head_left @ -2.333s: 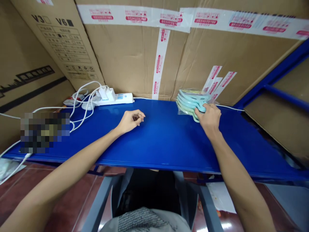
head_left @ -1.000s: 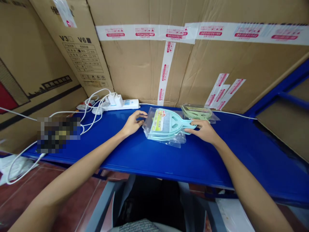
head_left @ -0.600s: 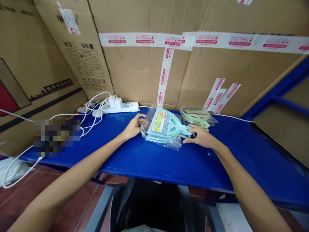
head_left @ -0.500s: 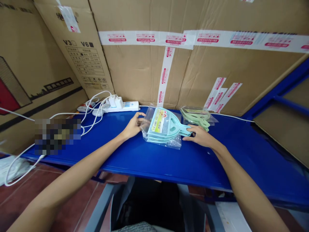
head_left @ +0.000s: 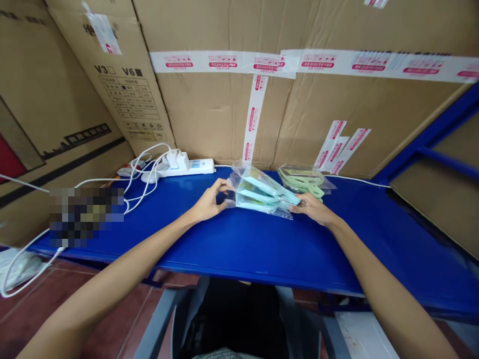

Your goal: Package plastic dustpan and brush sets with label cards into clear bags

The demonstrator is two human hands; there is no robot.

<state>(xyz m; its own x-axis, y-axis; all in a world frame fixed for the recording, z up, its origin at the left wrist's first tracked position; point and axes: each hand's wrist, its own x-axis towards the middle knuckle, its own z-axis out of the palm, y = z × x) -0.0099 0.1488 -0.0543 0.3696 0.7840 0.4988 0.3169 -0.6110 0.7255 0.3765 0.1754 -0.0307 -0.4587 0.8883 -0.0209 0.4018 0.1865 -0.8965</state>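
Holds light-blue packs [head_left: 266,184] at centre of frame, over surface [head_left: 224,249]; contact below hard to tell. Pinches handle end in right grip [head_left: 314,208]; takes opposite end between thumb and fingers of left grip [head_left: 208,204], narrow around it. Now tipped up from flat, label-up lie of half a second ago, with layered edges fanned apart. Seems to mean control from both ends, but layers loose, unaligned. Just beyond right grip, right of centre: green packs [head_left: 301,179], untouched.
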